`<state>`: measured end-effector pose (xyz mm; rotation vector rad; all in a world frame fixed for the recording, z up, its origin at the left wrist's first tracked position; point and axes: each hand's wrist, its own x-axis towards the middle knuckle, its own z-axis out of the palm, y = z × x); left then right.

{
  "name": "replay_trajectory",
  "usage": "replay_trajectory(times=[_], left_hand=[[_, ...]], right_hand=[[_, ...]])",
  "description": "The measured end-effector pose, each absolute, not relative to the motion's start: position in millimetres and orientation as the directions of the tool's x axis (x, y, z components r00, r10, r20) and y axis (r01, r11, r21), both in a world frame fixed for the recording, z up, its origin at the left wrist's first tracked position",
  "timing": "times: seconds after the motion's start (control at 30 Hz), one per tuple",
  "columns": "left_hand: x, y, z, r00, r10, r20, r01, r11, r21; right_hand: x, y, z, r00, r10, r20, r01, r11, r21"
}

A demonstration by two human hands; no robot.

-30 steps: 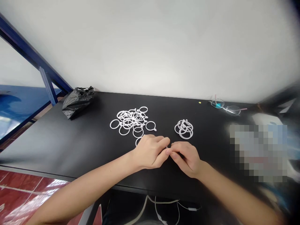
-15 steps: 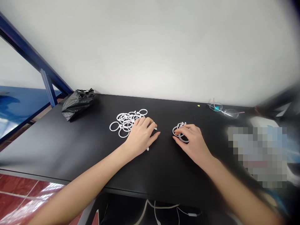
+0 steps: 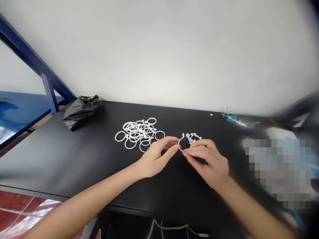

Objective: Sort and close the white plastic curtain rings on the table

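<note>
A white ring (image 3: pixel 178 145), its gap showing, is pinched by the right hand's (image 3: pixel 213 164) closed fingertips and touched by the half-curled left hand (image 3: pixel 155 158), whose grip cannot be told, between a larger pile (image 3: pixel 132 126) and smaller cluster (image 3: pixel 187 135).

pale wall (image 3: pixel 159 53) behind black table (image 3: pixel 82 156); blue frame (image 3: pixel 32 59) left; glossy red floor tiles (image 3: pixel 22 207) below.

wht ring (image 3: pixel 179 143) @ fingers (image 3: pixel 187 151) | wht rings (image 3: pixel 134 134) L of fingers | blk desk (image 3: pixel 104 159) under | blk bag (image 3: pixel 81 111) far L | lt gry wall (image 3: pixel 159 53) beyond | red tiles (image 3: pixel 18 202), pale lines, low L
</note>
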<state>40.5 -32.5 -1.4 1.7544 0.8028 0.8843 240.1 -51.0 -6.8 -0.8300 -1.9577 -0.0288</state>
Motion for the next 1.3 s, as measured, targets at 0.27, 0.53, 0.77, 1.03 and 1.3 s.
replay_trajectory(times=[0.27,0.53,0.77,1.03,1.3], left_hand=[[42,-30,-3,0.574,0.819,0.028,-0.062,0.010,0.998],[33,-31,4,0.656,0.755,-0.008,0.187,-0.152,0.971],[34,-36,8,0.577,0.815,0.060,0.101,-0.143,0.985],[33,-42,-4,0.542,0.576,0.612,0.393,-0.817,0.421],[37,-44,-7,0.495,0.710,0.501,0.370,-0.694,0.618]], right_hand=[[231,-61,-8,-0.268,0.556,0.787,0.425,0.801,-0.421],[232,-57,-7,-0.219,0.903,0.369,0.097,0.397,-0.913],[232,-60,-5,-0.117,0.906,0.408,0.127,0.421,-0.898],[222,-68,-14,-0.147,0.682,0.717,0.361,0.711,-0.603],[222,-65,-20,-0.110,0.701,0.705,0.357,0.689,-0.630]])
